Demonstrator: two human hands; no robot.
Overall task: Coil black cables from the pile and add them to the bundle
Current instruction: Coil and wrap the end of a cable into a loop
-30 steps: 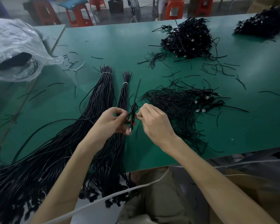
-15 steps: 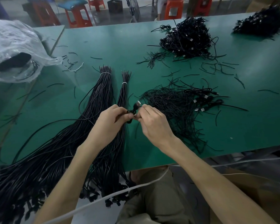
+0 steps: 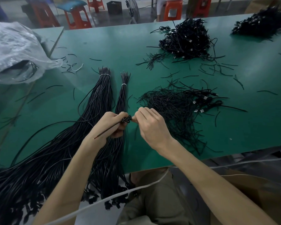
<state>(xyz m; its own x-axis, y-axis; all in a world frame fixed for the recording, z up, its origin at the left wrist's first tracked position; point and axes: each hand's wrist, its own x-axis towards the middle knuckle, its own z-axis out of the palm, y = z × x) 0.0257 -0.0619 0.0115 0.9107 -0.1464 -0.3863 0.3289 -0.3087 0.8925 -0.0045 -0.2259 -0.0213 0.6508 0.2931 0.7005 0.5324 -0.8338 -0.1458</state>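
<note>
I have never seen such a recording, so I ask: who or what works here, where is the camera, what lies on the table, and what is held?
There is no machine: a person works with bare hands. The camera sits on the person's head and looks down. The left hand and right hand both pinch one coiled cable above the table. On the table lie a thick bundle, a thin bundle beside it, a loose pile, a farther heap and a plastic bag.

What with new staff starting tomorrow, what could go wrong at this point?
The small coil is only pinched between the left hand and right hand, with its tail free, so it may spring open. The loose pile lies close beside that hand; strands could snag.
</note>
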